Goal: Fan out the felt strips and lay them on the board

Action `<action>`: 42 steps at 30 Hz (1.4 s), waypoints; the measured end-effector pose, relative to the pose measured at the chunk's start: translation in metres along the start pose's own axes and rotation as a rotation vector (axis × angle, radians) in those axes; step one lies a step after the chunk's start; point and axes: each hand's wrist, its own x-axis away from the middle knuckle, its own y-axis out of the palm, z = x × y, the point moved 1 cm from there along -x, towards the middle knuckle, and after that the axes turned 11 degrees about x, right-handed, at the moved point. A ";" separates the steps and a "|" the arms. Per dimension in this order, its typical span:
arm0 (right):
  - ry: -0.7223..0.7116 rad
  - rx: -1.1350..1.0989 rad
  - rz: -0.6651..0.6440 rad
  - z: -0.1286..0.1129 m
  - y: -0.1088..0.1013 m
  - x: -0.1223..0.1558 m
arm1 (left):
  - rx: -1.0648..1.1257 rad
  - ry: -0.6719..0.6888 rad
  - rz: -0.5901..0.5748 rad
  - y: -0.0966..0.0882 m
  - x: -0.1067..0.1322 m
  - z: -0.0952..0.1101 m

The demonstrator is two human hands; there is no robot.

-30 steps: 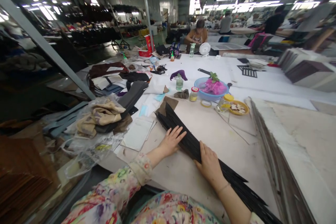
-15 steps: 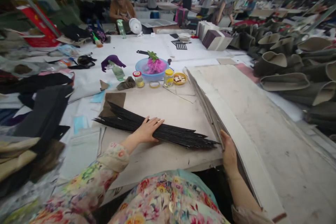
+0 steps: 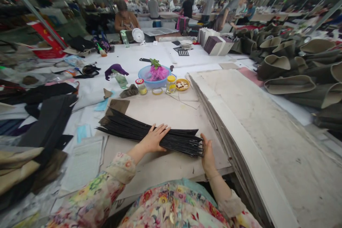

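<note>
A fanned bundle of thin black strips lies on the pale work board in front of me. My left hand rests flat on top of the bundle, fingers stretched out. My right hand stands upright against the right ends of the strips, fingers straight and pressed to them. A brown card piece lies under the far left end of the bundle.
A tall stack of pale sheets runs along my right. Beyond the bundle stand a blue bowl, small jars and a yellow dish. Dark fabric pieces pile up at left. Rolled grey material lies far right. People work at the back.
My right hand left the edge of the pale sheet stack and came to the right ends of the black strips, which now look more squared up. My left hand stayed on the bundle.
</note>
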 end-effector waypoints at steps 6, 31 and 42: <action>0.025 -0.040 -0.005 -0.006 0.017 -0.007 | 0.006 0.006 0.010 0.003 -0.001 0.001; -0.827 1.378 -0.364 -0.062 0.092 -0.001 | -0.007 -0.025 0.005 -0.021 0.031 -0.050; -0.991 1.329 -0.282 -0.075 0.055 -0.019 | -0.116 -0.101 0.088 -0.073 0.068 -0.076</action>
